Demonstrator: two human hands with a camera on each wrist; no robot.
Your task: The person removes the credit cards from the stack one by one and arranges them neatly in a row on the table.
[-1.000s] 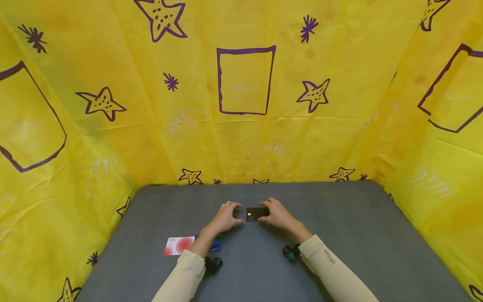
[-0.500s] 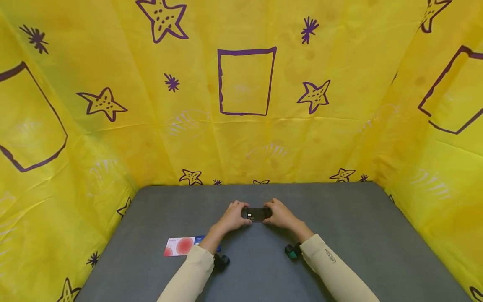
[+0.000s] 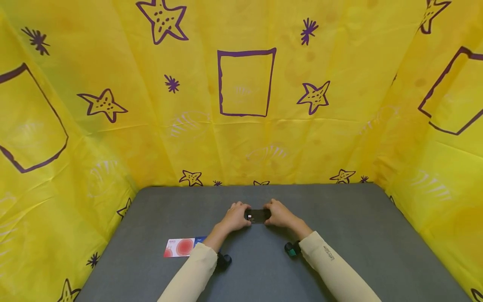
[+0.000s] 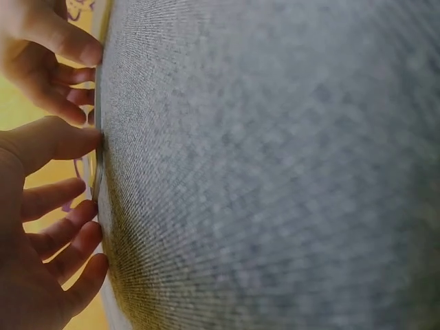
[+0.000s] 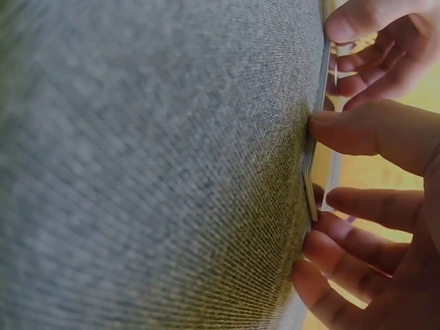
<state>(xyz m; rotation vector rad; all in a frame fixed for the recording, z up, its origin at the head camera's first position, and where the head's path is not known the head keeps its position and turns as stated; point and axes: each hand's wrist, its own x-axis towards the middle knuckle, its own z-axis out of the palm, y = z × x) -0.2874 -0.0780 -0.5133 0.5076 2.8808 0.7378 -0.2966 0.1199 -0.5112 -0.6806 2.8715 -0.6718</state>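
A black VIP card with a small pale chip lies flat around the middle of the table in the head view. My left hand grips its left end, thumb at the near edge and fingers at the far edge. The right end is gripped the same way by my right hand. In the right wrist view the card appears almost edge-on, as thin layers low against the cloth between thumb and fingers of the right hand. Fingertips of the left hand touch the cloth in the left wrist view.
A white card with red circles lies to the left, and beside it a blue card is partly covered by my left forearm. Grey cloth covers the table. A yellow patterned curtain encloses the back and sides.
My left hand has moved right, from apart from the black card to gripping its left end. My right hand stays at the right end. More of the blue card is covered by the left arm.
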